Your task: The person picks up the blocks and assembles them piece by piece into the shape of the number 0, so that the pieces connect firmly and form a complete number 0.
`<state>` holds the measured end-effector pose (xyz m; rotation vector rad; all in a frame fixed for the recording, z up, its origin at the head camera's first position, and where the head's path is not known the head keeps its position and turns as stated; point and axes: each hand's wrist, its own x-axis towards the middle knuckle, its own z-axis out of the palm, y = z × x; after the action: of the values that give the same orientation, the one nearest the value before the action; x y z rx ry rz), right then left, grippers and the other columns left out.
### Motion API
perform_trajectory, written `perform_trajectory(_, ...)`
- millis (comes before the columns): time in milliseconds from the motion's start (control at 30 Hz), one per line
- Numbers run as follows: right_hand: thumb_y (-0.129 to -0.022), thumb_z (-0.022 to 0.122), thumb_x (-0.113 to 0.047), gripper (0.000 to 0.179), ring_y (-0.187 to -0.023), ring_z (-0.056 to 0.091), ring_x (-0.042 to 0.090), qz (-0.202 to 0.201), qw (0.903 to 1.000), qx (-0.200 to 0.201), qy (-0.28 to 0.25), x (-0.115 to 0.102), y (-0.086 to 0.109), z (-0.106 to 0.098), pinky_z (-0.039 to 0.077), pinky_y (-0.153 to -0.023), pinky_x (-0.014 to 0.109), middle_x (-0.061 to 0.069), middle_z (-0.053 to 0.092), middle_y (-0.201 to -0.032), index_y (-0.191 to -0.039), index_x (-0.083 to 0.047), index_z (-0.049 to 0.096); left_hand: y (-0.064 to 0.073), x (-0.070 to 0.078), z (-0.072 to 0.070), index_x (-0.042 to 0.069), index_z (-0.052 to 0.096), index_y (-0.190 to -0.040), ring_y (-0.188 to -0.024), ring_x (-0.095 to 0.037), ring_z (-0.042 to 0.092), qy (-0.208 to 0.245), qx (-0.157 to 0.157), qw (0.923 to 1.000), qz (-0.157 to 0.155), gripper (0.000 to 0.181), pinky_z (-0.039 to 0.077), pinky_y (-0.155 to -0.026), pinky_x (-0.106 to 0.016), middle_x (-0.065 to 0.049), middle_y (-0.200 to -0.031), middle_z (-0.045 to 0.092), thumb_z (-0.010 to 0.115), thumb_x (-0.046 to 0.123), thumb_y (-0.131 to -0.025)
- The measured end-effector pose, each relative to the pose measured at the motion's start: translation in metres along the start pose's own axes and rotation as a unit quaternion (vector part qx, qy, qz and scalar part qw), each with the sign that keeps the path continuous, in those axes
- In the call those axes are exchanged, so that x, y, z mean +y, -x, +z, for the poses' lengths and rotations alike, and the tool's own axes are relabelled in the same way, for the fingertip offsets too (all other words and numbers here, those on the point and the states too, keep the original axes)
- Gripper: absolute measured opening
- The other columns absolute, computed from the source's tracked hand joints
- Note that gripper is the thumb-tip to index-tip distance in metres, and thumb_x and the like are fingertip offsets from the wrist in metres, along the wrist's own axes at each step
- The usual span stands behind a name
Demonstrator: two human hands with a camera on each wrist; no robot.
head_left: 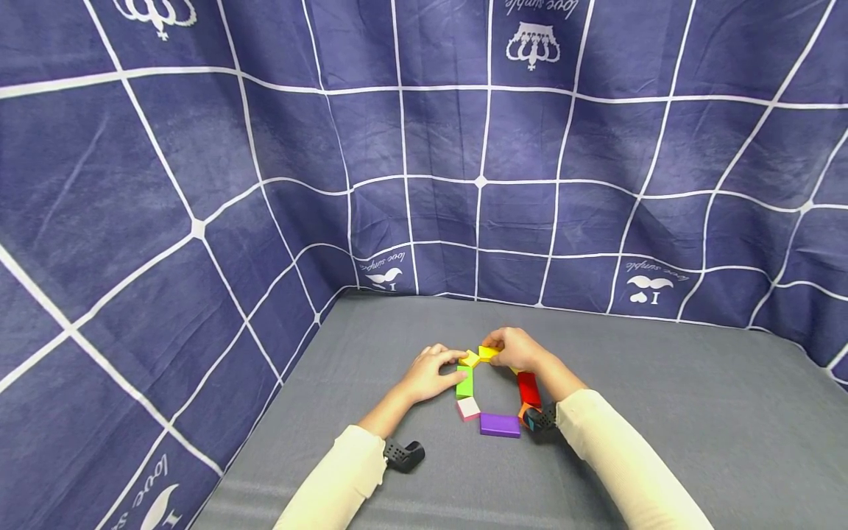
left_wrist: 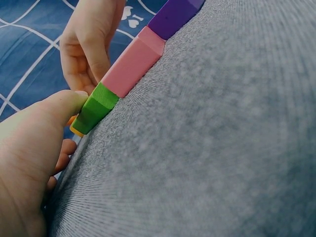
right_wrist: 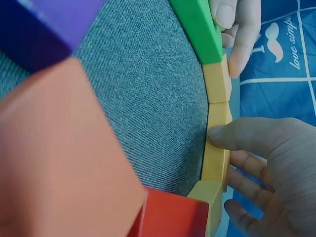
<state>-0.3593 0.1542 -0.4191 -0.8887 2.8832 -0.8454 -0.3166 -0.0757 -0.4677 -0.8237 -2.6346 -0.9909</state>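
Colored blocks stand in a ring on the grey cloth. My right hand (head_left: 519, 350) pinches a long yellow block (right_wrist: 215, 160) at the far side, thumb on its inner face and fingers behind it. At the ring's left side is my left hand (head_left: 426, 377), its thumb against the outer side of a green block (head_left: 466, 383) and its index finger at a small yellow block (right_wrist: 217, 84). That small block sits between the green one and the long yellow one, end to end. Another yellow block (right_wrist: 211, 195) stands past the long one, beside a red block (head_left: 528, 389).
The near part of the ring has a pink block (head_left: 467, 409), a purple block (head_left: 500, 425) and an orange block (right_wrist: 69, 158), partly hidden by the right wrist's camera (head_left: 539, 419). A blue curtain (head_left: 437, 213) with white lines borders the cloth-covered surface (head_left: 662, 412) behind and at left.
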Motion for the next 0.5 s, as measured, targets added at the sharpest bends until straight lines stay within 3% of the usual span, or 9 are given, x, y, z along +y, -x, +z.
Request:
perform_trajectory(300,-0.070,0.077,-0.002,0.033,-0.080,0.062,0.016,0.004,0.9998,-0.008,-0.015,0.0013,0.0013,-0.0020,0.049,-0.076,0.033,0.004,0.069,-0.087,-0.102,0.001,0.072,-0.0009,-0.0006,0.0004,0.017,0.067,-0.124,-0.095,-0.018,0.053,-0.003,-0.003,1.0000,0.001,0.040,0.041,-0.083,-0.036,0.000,-0.098,0.058,0.068,0.034,-0.089)
perform_trajectory(500,-0.073,0.074,-0.005,0.034,-0.088,0.065,0.027,0.010,0.9990,0.000,-0.043,0.0006,0.0048,-0.0093,0.050,-0.082,0.040,0.011,0.070,-0.093,-0.106,0.004,0.070,-0.0002,-0.0014,0.0003,0.016,0.067,-0.125,-0.095,-0.018,0.053,-0.007,-0.005,1.0000,0.005,0.040,0.042,-0.083,-0.036,-0.001,-0.099,0.059,0.067,0.035,-0.089)
